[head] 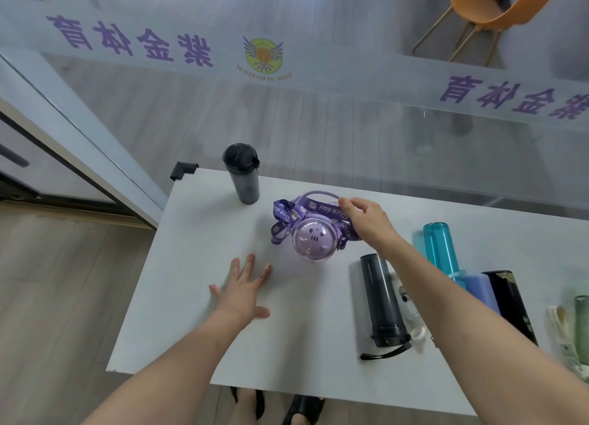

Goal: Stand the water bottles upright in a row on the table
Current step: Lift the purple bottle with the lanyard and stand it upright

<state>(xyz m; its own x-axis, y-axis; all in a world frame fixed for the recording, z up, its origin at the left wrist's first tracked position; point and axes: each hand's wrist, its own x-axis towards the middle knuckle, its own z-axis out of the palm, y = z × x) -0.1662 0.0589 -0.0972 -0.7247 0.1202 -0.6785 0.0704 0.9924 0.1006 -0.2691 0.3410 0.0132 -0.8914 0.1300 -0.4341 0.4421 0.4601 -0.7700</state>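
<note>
The left hand (242, 292) lies flat and spread on the white table (178, 297), gripping nothing, while to the right a dark bottle (382, 300), a teal bottle (441, 249) and others lie on their sides. Farther off, the right hand (366, 220) pinches the strap (322, 208) of the upright purple bottle (315, 241). A black bottle (242, 173) stands at the far edge.

two upright bottles (242, 173), several lying bottles (382, 300).
</note>
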